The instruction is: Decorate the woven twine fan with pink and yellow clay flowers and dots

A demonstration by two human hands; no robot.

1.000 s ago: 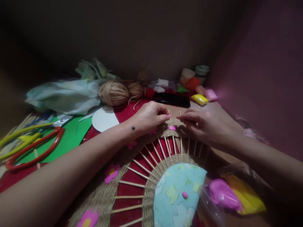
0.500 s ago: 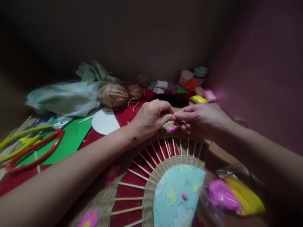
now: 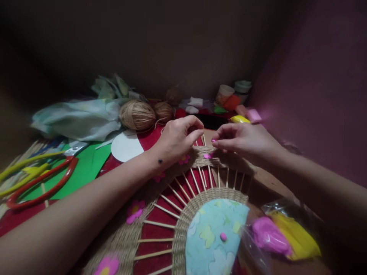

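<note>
My right hand (image 3: 243, 140) pinches a small piece of pink clay (image 3: 213, 141) between thumb and fingertips. Just left of it, my left hand (image 3: 179, 133) is raised with thumb and index finger apart and nothing seen between them. Both are over the far rim of a woven twine fan-shaped piece (image 3: 197, 152) with thin wooden sticks as spokes. Pink clay petals (image 3: 208, 156) lie on that rim below my hands. Along the band to the left sit pink flowers (image 3: 135, 211), one with a yellow centre (image 3: 106, 266). A pink clay ball (image 3: 223, 237) rests on the blue patterned half-circle (image 3: 212, 217).
Bagged pink and yellow clay (image 3: 272, 236) lies at right. Scissors (image 3: 69, 156) rest on green sheets (image 3: 86, 164) at left, near a white disc (image 3: 126, 147). Behind are twine balls (image 3: 137, 115), patterned cloth (image 3: 80, 118), a cup (image 3: 225, 93) and clay packets (image 3: 240, 119).
My hands have moved apart: the left went a little left, its thumb and finger parting. The pink clay stays in my right fingertips.
</note>
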